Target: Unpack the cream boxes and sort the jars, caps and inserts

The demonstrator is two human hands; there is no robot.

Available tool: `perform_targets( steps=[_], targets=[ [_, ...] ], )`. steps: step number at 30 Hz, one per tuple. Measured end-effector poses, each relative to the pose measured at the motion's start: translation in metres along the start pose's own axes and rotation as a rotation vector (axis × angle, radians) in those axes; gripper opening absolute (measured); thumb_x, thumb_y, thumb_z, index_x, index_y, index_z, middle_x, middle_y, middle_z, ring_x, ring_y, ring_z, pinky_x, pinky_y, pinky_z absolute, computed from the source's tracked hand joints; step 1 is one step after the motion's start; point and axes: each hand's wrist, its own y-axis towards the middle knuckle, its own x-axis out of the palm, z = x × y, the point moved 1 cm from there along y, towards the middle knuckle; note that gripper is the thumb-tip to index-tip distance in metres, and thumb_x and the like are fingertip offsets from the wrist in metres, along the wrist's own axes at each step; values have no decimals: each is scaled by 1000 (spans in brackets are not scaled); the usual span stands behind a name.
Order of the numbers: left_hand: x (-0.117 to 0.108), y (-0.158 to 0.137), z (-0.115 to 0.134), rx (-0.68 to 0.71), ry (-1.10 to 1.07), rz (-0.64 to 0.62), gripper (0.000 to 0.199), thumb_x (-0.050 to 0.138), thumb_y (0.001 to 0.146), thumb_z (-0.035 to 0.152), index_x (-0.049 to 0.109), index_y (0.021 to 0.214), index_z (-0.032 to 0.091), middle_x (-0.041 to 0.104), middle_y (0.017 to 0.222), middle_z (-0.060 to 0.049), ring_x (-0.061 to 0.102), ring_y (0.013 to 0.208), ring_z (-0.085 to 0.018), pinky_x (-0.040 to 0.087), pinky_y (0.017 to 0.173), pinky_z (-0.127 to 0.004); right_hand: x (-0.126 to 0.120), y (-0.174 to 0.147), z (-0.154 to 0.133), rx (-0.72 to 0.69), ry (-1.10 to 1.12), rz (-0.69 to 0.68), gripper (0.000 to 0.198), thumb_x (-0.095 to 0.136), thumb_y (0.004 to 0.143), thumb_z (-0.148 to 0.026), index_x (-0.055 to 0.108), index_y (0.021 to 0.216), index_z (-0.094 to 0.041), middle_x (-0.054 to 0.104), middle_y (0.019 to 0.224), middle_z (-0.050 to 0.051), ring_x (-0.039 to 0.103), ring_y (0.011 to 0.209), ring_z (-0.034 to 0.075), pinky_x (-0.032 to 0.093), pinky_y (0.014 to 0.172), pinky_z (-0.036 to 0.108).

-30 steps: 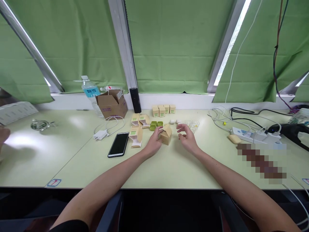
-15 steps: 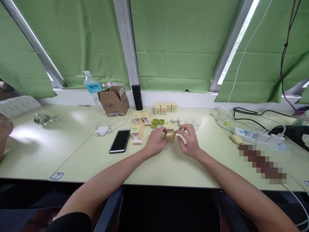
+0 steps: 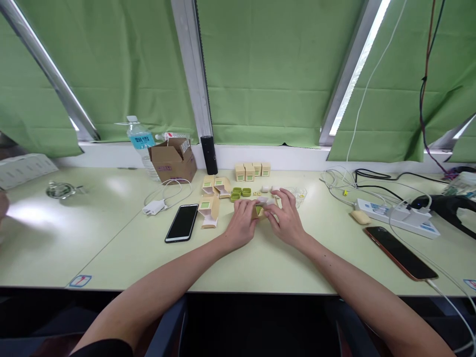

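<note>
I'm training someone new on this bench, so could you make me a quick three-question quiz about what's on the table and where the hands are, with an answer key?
1. How many small cardboard boxes stand in the row just in front of the white sill?
2. True or false: the left hand is resting on the brown carton.
3. Which has a white cable plugged into its end?
A. The smartphone left of the hands
B. The smartphone on the right
C. The black cylinder

Key:
1. Four.
2. False; it is at the small box between the hands.
3. B.
</note>
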Motion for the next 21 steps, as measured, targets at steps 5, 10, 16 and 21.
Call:
perform_targets(
  steps=[5, 10, 16, 21],
  targets=[
    [0, -3, 8, 40, 11, -1, 60, 54, 89, 6, 39, 145, 22, 46, 123, -13, 48, 121, -29, 52, 104, -51, -2, 1, 1, 28, 53, 36, 30, 63, 94, -21, 61, 65, -22, 60, 125, 12, 41, 135, 36, 51, 105, 57],
    [1, -5, 7, 6, 164, -57, 62, 50, 92, 12, 33, 151, 26, 44, 123, -13, 57, 113, -29, 62, 74, -39, 4, -2, 1, 172, 101, -68, 26, 68, 90, -25, 67, 64, -22, 60, 129, 12, 36, 139, 39, 51, 103, 58],
    [1, -6, 11, 117, 427, -106, 65, 42, 91, 5, 35, 152, 27, 47, 121, -15, 56, 116, -30, 61, 69, -33, 24, -6, 9, 441, 288, -161, 8, 69, 83, -21, 77, 79, -23, 59, 128, 13, 39, 134, 36, 41, 112, 60],
    [0, -2, 14, 90, 440, -139, 69, 44, 88, 4, 36, 152, 26, 49, 119, -15, 56, 114, -31, 60, 68, -34, 30, -6, 19, 535, 457, -62, 12, 69, 84, -27, 69, 73, -23, 62, 127, 12, 47, 130, 33, 37, 114, 61]
  ],
)
